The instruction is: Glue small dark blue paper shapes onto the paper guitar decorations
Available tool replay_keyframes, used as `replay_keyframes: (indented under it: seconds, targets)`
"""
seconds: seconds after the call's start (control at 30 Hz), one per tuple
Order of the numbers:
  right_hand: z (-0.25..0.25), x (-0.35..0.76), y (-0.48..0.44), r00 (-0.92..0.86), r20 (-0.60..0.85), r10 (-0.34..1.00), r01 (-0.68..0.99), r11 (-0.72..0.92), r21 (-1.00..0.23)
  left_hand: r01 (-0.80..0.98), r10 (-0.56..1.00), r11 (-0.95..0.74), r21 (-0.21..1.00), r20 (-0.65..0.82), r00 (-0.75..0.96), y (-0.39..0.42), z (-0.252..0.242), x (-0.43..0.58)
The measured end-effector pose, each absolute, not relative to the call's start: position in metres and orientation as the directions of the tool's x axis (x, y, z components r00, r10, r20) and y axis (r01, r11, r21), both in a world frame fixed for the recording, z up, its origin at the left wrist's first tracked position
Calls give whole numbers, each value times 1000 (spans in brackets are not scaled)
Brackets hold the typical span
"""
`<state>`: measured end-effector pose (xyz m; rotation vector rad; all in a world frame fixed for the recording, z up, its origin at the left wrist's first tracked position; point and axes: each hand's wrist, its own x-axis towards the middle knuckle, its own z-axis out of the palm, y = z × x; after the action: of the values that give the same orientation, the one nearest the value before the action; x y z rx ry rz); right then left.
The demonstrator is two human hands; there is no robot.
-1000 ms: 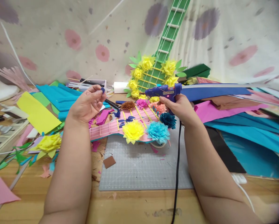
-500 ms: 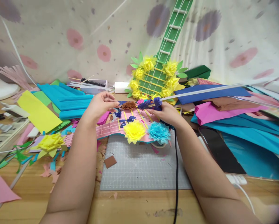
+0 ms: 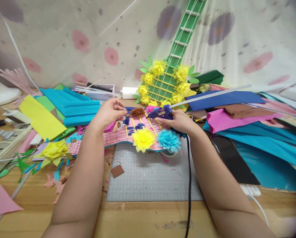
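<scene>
My right hand [image 3: 182, 121] is wrapped round a blue hot glue gun [image 3: 160, 113], with a long glue stick [image 3: 212, 96] jutting from its back. Its nozzle points left, over the pink paper guitar [image 3: 118, 136]. My left hand [image 3: 110, 110] is pinched at the guitar's far left side, with a small dark blue paper piece [image 3: 127, 114] at its fingertips. On the guitar are a brown paper flower [image 3: 137, 111], a yellow flower [image 3: 143, 139], a light blue flower [image 3: 169, 141], a pink flower [image 3: 151, 108] and a dark blue bow [image 3: 136, 128].
Beneath the guitar lies a grey cutting mat [image 3: 148, 185] with a brown paper square [image 3: 117, 171]. A green flowered guitar [image 3: 179, 53] leans behind. Crepe paper [image 3: 82, 110] and a phone [image 3: 233, 162] flank the arms. The glue gun's black cord [image 3: 189, 185] hangs down.
The glue gun has shifted very slightly, and its cord has swung a little to the right. My left hand stays pinched in nearly the same place.
</scene>
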<state>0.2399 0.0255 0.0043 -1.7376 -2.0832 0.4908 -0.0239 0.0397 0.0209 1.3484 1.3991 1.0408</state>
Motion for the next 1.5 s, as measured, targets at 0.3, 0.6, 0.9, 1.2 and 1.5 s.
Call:
replay_keyframes:
  seconds: [0.3, 0.6, 0.9, 1.2, 1.5]
  targets:
    - [45, 255, -27, -108, 47, 993, 926, 118, -358, 325, 991, -128, 937, 112, 67, 38, 19, -26]
    - [58, 161, 28, -358, 134, 924, 610, 340, -715, 419, 947, -271, 867, 161, 279, 36, 16, -27]
    - [55, 125, 62, -395, -225, 891, 825, 236, -513, 555, 928, -348, 755, 192, 321, 38, 12, -27]
    - [45, 120, 67, -366, -150, 919, 860, 272, -432, 485, 935, -327, 811, 202, 292, 43, 8, -25]
    - [26, 122, 67, -127, -84, 988, 797, 52, -602, 241, 996, -43, 970, 22, 89, 48, -1, -23]
